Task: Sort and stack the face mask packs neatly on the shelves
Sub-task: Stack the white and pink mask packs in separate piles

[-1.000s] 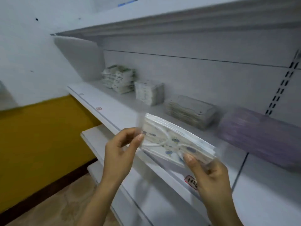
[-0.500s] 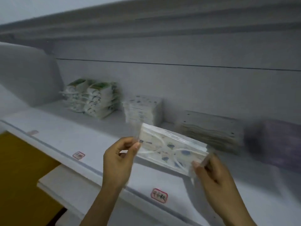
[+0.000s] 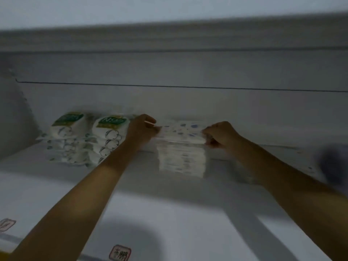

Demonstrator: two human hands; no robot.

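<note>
Near the shelf's (image 3: 169, 213) front edge at the far left sits a small red-bordered label (image 3: 6, 224), and a second red label (image 3: 120, 252) sits further along that edge. Toward the back left corner stand two stacks of green-topped packs (image 3: 85, 137), side by side and leaning a little. Just right of them the left hand (image 3: 141, 129) reaches in, its fingers curled, pinching the left end of a patterned mask pack (image 3: 181, 131). That pack lies flat on top of a stack of similar packs (image 3: 181, 157) near the back edge of the shelf, about midway along it. The right hand (image 3: 219, 133) has its fingers curled round the pack's right end, knuckles up. Both forearms stretch across the shelf from the front edge. The picture is smeared, so I cannot tell whether the pack rests fully on the stack or hangs just above it. Right of the stack something pale (image 3: 293, 157) lies low along the back edge, too blurred to name. At the far right edge a dark purple blur (image 3: 334, 164) sits on the shelf.
</note>
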